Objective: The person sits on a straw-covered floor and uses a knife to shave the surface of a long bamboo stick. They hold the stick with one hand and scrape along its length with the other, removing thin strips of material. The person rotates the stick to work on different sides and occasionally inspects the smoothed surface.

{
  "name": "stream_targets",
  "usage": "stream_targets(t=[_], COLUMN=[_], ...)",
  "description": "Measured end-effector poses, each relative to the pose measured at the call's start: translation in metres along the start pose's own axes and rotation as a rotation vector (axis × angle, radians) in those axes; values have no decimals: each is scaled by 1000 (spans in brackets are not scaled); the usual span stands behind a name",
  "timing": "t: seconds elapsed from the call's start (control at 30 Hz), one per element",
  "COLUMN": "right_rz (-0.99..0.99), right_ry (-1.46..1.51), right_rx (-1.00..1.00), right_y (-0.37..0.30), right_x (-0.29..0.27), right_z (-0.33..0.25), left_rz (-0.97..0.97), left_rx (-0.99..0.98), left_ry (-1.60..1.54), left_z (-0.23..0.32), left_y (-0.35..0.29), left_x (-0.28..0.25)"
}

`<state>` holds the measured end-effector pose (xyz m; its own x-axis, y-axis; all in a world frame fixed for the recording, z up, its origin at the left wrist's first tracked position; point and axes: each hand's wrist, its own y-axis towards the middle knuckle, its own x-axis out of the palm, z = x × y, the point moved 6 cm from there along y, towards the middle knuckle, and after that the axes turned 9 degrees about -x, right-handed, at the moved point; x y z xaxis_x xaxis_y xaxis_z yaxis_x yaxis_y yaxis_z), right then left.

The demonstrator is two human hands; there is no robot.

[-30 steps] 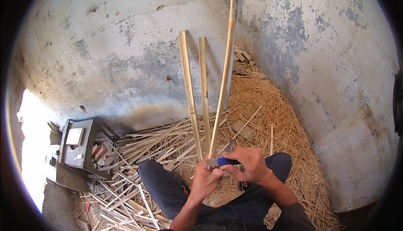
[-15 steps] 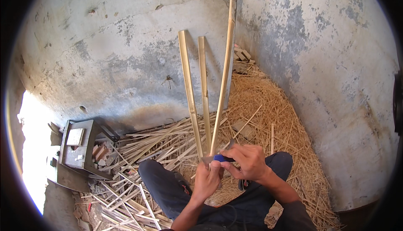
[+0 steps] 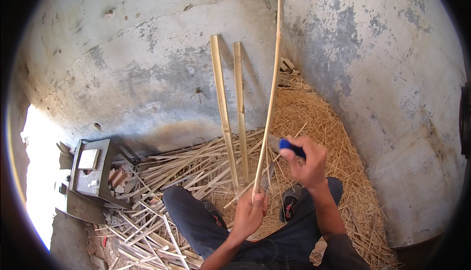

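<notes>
My left hand (image 3: 249, 214) is closed around the lower end of a long, thin bamboo strip (image 3: 273, 88), which rises past the top of the view and bows slightly. In my right hand (image 3: 309, 161) is a knife with a blue handle (image 3: 291, 148). Its blade points left toward the strip and is blurred; whether it touches the strip I cannot tell. A grey, blade-like piece (image 3: 271, 170) shows just right of the strip, above my left hand. Two wider split bamboo pieces (image 3: 223, 108) (image 3: 239, 98) lean against the wall, left of the strip.
Many loose bamboo strips (image 3: 171, 172) cover the floor to the left. A heap of fine shavings (image 3: 319, 122) fills the corner and right side. At the left stands a worn grey wooden stool-like frame (image 3: 93, 164) beside broken bricks. Peeling walls (image 3: 147, 59) meet behind.
My right hand with the knife has moved up and right, away from my left hand. The strip's lower part has swung right, and my left hand has shifted slightly right and down.
</notes>
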<state>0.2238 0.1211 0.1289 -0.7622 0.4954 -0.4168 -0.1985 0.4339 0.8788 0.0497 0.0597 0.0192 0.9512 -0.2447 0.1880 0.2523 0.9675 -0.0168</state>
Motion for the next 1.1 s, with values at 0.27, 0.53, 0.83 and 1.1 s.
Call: stream_targets(t=[0.27,0.53,0.83,1.1], right_rz=[-15,-31,-147,3], right_ry=[1,115,95,-8], right_rx=[48,42,-58,-19], right_y=[-4,-16,-3,3], right_x=[4,13,10,-8], right_z=[20,21,9,26], left_rz=[-60,-8,36,99], left_rx=[-14,14,20,31], left_ry=[-11,88,245,389], left_z=[-7,-18,-26,-47], left_y=[4,1,-9,-29], left_x=[-3,-12,-25,-41])
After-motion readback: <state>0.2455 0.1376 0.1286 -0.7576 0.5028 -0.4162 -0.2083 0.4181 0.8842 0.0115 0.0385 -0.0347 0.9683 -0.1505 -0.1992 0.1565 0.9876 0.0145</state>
